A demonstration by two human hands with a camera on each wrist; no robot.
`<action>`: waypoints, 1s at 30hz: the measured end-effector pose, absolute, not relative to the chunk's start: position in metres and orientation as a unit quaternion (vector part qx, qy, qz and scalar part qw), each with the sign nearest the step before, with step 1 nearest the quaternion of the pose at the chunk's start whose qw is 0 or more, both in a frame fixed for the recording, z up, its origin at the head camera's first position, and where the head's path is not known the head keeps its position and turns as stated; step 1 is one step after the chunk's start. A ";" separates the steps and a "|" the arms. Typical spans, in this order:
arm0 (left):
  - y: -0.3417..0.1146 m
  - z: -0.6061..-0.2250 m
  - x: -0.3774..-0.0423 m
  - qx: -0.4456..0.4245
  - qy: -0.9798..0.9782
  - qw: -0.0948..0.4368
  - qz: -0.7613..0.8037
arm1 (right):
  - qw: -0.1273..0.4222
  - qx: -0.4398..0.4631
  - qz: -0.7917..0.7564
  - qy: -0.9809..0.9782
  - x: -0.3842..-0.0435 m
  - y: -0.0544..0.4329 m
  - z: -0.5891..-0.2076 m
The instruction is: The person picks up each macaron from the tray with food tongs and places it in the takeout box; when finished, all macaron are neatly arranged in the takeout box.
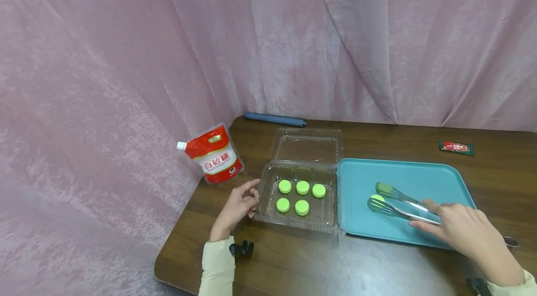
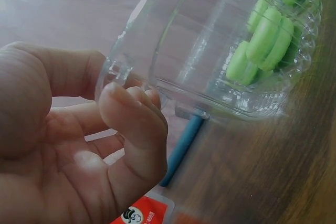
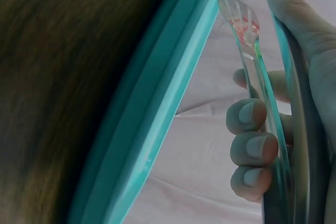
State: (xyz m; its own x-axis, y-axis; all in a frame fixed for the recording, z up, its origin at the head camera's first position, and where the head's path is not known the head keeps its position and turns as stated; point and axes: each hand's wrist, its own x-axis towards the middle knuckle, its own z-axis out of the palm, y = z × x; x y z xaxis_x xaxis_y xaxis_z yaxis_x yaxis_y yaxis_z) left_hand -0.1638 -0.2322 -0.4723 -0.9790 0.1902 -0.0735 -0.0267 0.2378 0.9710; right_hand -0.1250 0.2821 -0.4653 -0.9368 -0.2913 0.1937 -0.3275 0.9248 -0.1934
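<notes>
My left hand (image 1: 237,205) pinches the left rim of a clear plastic clamshell box (image 2: 113,69), thumb on one side and fingertips on the other. Several bright green macarons (image 1: 302,207) sit in the box's base in two rows. Its hinged lid (image 1: 308,147) lies folded back behind. With my right hand (image 1: 465,230) I grip a pair of tongs (image 1: 398,212), metal-armed with slotted green-tinted heads. The tong heads stand apart on either side of one green macaron (image 1: 377,197) on the turquoise tray (image 1: 402,172); the nearer head partly hides it.
The tray's left edge meets the box's right side. A red and white spouted pouch (image 1: 216,156) lies at the table's left edge. Behind the lid is a blue rolled item (image 1: 274,119), and a small green and red packet (image 1: 456,148) lies back right. Pink curtains (image 1: 293,53) hang behind the table.
</notes>
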 end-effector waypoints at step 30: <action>-0.231 -0.470 -0.164 0.043 0.771 0.091 0.629 | 0.289 0.246 0.147 -0.914 -0.136 0.267 -0.466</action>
State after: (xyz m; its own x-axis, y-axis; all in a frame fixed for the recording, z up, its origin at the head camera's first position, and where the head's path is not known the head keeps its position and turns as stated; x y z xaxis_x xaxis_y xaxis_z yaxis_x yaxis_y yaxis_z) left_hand -0.1637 -0.2311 -0.4704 -0.9796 0.1808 -0.0873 -0.0491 0.2056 0.9774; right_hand -0.1356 0.2671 -0.4658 -0.7125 -0.3642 0.5997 -0.5338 0.8361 -0.1265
